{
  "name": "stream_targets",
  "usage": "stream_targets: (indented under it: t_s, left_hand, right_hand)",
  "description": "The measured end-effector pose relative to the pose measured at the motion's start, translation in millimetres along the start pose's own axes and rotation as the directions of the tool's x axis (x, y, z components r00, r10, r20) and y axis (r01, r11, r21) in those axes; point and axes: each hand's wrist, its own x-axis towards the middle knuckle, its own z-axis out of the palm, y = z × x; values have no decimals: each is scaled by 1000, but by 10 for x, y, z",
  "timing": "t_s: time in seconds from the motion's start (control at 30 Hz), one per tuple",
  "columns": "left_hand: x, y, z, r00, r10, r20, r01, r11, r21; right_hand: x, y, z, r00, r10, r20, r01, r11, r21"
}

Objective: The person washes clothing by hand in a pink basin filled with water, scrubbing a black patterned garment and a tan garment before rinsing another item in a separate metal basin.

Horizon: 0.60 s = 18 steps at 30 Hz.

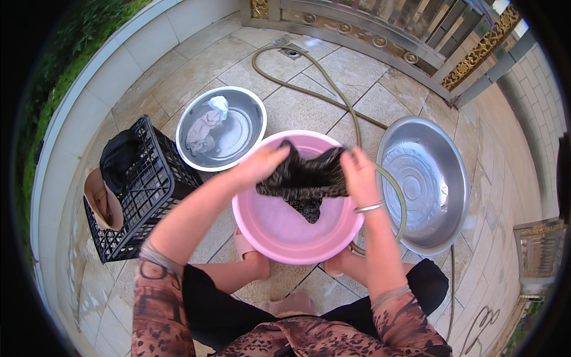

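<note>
Both my hands stretch a dark patterned cloth garment (312,178) over a pink plastic basin (294,254) that holds cloudy water. My left hand (265,165) grips the garment's upper left corner. At its upper right, my right hand (359,172) pinches the other end; a silver bangle circles that wrist. The lower tip of the garment hangs above the water or touches it; I cannot tell which. Slight blur covers both hands.
A grey basin (257,151) with wet cloths (203,131) stands back left, a metal basin (450,178) at right. A black plastic crate (151,192) at left bears a black item (118,158) and a beige one (103,201). A hose (348,102) loops across the tiles near a floor drain (292,53).
</note>
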Motion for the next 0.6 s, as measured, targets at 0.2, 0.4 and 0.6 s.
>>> stream_targets:
  t_s: [0.2,0.4,0.6]
  left_hand:
    - [214,-1597,578,965,-151,-216,201,952,232]
    - [282,-2670,1113,937,-322,-136,349,870,349]
    - [244,-2289,1041,865,-501,30,366,670,645]
  right_hand:
    - [-296,1597,649,940,263,219,-142,882,-449]
    - [-777,2387,1100,714,658,241,-493,716,-494]
    - [-846,2453,1055,476,783,400,-685,616,-389]
